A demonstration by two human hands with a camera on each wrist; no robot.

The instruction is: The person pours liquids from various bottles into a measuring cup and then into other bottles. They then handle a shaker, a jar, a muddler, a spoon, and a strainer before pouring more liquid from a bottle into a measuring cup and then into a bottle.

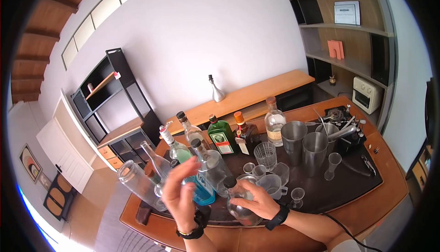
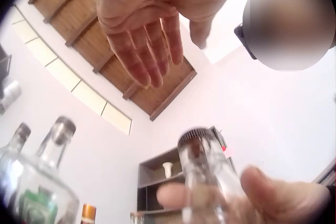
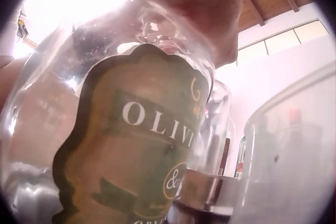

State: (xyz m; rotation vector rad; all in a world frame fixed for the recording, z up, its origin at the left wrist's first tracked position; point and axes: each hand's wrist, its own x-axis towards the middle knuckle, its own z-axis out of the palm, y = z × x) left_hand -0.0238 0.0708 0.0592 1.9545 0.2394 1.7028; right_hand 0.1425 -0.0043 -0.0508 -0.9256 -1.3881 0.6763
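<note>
My right hand (image 1: 260,201) grips a clear glass bottle (image 1: 242,214) around its shoulder, close to the table's front edge. A ribbed black cap (image 2: 196,138) tops this bottle, and its dark label (image 3: 142,113) shows part of the lettering "OLIVI" in the right wrist view. Raised to the left of the bottle, my left hand (image 1: 180,199) holds nothing; its fingers (image 2: 142,61) extend apart from the cap in the left wrist view. Behind the left hand stand a blue bottle (image 1: 205,194) and a larger clear bottle with a dark stopper (image 1: 213,166).
At left stand a tall empty glass jar (image 1: 137,181) and several bottles. A green bottle (image 1: 222,137) stands farther back. Right of my right hand are a clear measuring jug (image 1: 270,185), a small jigger-shaped glass (image 1: 297,196), metal shaker tins (image 1: 314,151) and a bar-tool stand (image 1: 350,135).
</note>
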